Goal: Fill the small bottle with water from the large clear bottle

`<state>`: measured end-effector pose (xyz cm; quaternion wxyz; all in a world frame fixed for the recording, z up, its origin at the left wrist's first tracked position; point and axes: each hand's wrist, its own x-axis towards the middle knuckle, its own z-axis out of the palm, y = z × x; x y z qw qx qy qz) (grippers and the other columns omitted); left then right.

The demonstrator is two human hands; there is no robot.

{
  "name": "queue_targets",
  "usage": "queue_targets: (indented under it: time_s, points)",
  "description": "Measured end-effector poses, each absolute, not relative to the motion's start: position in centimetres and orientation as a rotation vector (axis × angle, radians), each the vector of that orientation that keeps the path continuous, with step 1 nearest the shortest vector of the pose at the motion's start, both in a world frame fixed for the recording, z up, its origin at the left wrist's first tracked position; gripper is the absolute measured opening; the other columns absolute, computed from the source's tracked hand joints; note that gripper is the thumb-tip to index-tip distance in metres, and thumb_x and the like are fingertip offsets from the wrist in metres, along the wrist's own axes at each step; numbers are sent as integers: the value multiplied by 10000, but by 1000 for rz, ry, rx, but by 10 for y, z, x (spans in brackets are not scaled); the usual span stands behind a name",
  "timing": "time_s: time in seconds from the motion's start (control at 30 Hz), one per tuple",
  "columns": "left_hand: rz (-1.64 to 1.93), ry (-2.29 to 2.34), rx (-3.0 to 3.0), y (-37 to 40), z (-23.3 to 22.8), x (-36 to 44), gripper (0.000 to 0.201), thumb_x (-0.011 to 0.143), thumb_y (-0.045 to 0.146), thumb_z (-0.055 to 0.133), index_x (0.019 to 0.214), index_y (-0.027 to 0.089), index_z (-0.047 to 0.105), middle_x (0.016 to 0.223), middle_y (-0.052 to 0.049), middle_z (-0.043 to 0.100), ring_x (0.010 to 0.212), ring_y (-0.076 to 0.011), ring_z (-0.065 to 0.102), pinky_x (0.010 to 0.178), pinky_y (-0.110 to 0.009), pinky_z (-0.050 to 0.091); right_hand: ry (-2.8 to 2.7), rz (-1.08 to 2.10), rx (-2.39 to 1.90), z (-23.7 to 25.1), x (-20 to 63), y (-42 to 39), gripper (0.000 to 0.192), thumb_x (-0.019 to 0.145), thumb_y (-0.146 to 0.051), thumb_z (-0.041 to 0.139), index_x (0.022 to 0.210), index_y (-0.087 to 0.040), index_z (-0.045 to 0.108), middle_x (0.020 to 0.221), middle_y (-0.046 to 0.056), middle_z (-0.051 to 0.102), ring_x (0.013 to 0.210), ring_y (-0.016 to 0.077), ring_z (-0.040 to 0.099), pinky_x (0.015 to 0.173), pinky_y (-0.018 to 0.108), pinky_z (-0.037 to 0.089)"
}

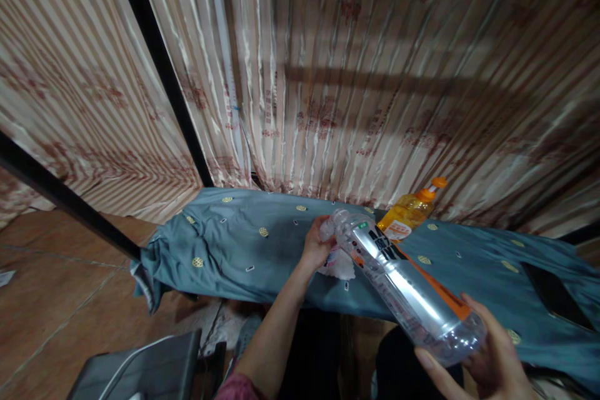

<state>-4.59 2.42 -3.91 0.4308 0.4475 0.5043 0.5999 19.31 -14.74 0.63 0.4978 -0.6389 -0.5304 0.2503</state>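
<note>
My right hand (487, 356) is wrapped round the base of a large clear plastic drink bottle (403, 281) with a silver, black and orange label. The bottle is tilted, its neck pointing up and left toward my left hand (319, 244). At the bottle's mouth, my left hand's fingers are closed on a small clear plastic piece (327, 229); its exact kind is unclear. Just below that hand, a white crumpled-looking item (341, 264) with some coloured print lies partly hidden behind the bottle. An orange pump bottle (407, 215) with yellow liquid stands behind the large bottle.
A teal cloth with a pineapple print (244, 244) covers the narrow bench or table. A dark phone (557, 295) lies at right. Black frame poles (162, 69) and striped curtains (328, 75) enclose the back. A dark box-like object (145, 365) with a white cable stands lower left.
</note>
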Motion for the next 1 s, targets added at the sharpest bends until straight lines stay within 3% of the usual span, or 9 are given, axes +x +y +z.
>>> queue_targets:
  time_s: [0.47,1.0]
  points:
    - [1498,1268,1114,24,-36,-46,464,652,27,720,1081,182,636,1036,-24,717,957,-187,663,939,-312,501,-1338,508,-1550,12,190,-147,1020,593,-523,851,1480,-237,437,1498,145,493,982,293,723,798,335,610]
    - [1505,1240,1110,25,-38,-46,472,657,5,698,1089,178,620,1017,-19,712,918,-176,659,915,-312,506,-1273,617,-1529,8,192,-147,1097,564,-500,870,1519,-250,392,1441,138,559,1058,337,703,863,398,596]
